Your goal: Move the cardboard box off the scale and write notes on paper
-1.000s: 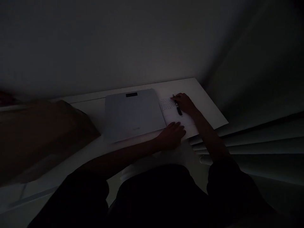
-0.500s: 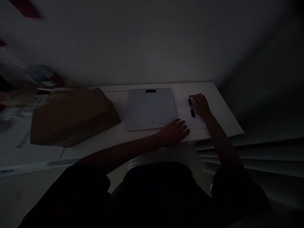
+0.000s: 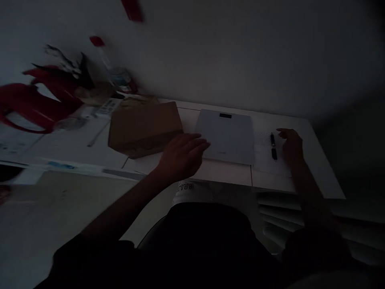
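Black pen (image 3: 273, 147) beside right hand (image 3: 291, 147), on paper (image 3: 270, 158).

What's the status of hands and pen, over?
Left hand open, raised near scale. Right hand open beside pen on paper. Cardboard box left.

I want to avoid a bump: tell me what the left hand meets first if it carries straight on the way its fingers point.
The left hand, open and raised, points right toward the flat grey square scale. Its near left edge looks first in line, though height above the white desk is unclear in the dim view.
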Demonstrator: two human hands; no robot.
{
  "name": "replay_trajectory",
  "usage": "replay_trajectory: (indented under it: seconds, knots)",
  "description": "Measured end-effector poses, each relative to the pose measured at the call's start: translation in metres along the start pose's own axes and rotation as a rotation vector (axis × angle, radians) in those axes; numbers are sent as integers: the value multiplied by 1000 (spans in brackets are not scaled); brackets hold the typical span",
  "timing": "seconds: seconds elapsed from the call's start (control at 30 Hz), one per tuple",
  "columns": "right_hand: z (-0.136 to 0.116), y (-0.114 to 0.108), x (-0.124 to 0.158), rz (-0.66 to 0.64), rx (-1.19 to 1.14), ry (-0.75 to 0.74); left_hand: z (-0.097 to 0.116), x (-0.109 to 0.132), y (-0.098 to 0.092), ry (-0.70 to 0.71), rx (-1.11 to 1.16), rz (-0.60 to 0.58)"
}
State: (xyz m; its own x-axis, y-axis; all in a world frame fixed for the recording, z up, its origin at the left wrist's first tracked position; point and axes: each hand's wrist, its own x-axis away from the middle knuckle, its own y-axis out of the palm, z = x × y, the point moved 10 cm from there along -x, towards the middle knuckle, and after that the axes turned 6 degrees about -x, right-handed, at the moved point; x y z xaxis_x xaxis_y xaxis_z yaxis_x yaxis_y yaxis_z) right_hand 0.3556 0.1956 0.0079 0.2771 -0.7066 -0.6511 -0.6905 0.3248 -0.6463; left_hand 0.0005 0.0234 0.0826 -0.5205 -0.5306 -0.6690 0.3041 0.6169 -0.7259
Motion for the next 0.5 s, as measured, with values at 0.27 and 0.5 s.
replay_trajectory:
  seconds: [0.27, 0.5]
  knots:
    - [-103, 40, -30, -134, 75, -193, -89, 69, -73, -333, -84, 199]
    - [-207, 110, -65, -226, -153, -349, -175, 162, -108, -631, -72, 645]
